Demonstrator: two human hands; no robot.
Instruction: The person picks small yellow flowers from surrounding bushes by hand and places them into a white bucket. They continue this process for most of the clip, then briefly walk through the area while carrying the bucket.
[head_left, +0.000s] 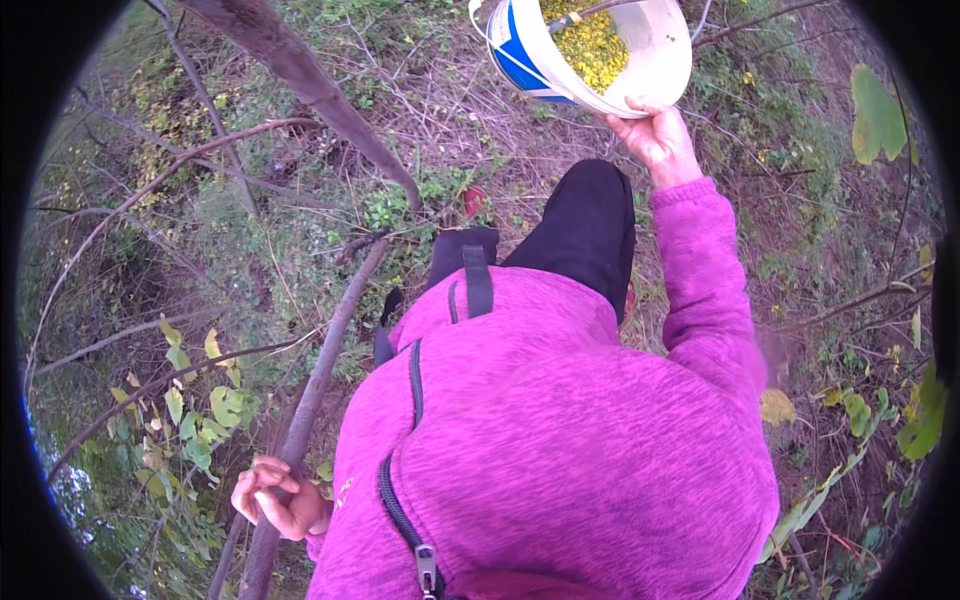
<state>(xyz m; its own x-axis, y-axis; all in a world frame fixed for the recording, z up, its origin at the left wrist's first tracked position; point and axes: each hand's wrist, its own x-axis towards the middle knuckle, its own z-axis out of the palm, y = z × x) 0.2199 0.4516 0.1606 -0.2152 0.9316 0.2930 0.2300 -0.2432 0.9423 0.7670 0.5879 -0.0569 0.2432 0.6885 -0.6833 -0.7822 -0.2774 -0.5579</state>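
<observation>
My right hand grips the lower rim of a white plastic bucket with a blue printed side, tilted so that its mouth faces me. Small yellow flower heads lie inside it. A dark stick-like piece with a light band crosses the bucket's mouth; its upper end leaves the picture. At the lower left my left hand is curled around a slim grey tree stem, fingers over its far side.
A thicker trunk leans in from the top left. Thin bare branches and a leafy twig spread on the left. Weeds and dry grass cover the ground. Large leaves hang at the right, near more twigs.
</observation>
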